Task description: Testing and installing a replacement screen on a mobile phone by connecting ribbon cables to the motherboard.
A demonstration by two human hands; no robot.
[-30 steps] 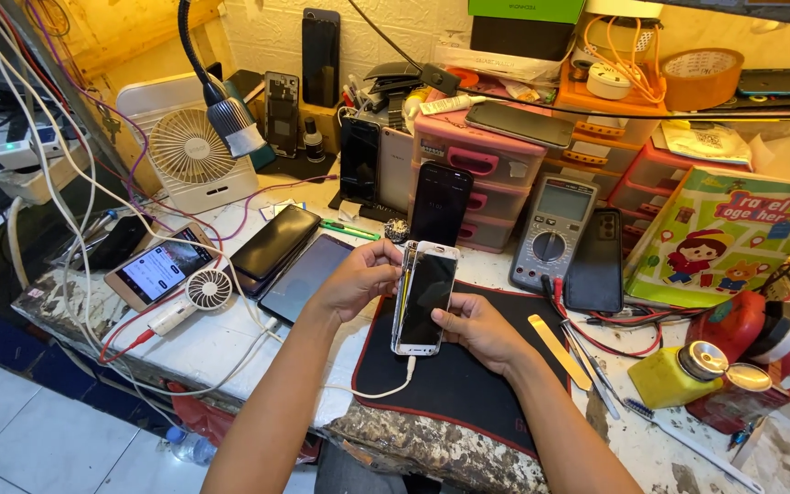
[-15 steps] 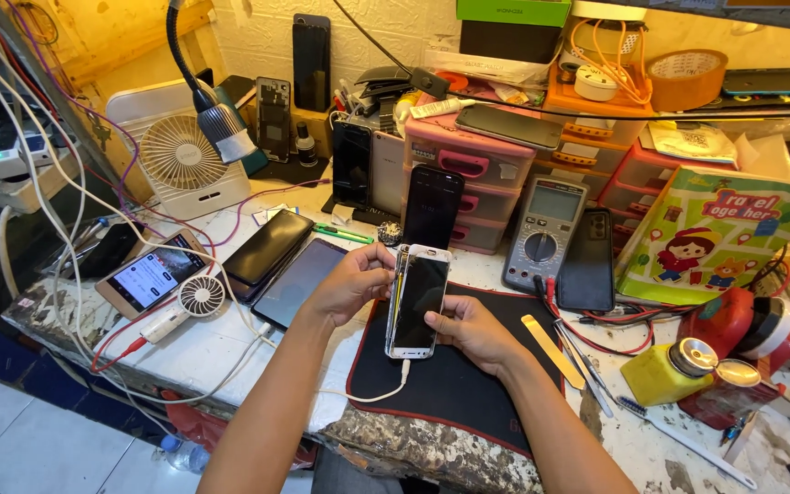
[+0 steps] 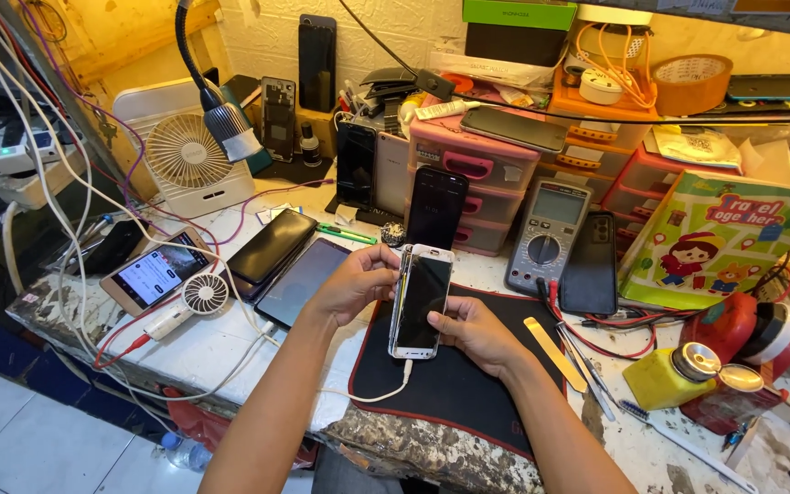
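Fingers: your left hand (image 3: 356,285) and right hand (image 3: 475,331) pinch the white phone (image 3: 421,301).
Change: grip unchanged since earlier; its screen edge gapes above the black mat (image 3: 454,389).

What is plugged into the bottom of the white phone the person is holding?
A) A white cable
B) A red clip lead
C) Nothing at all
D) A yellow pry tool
A: a white cable runs from the bottom edge of the white phone, held between the left hand and the right hand over the black mat.
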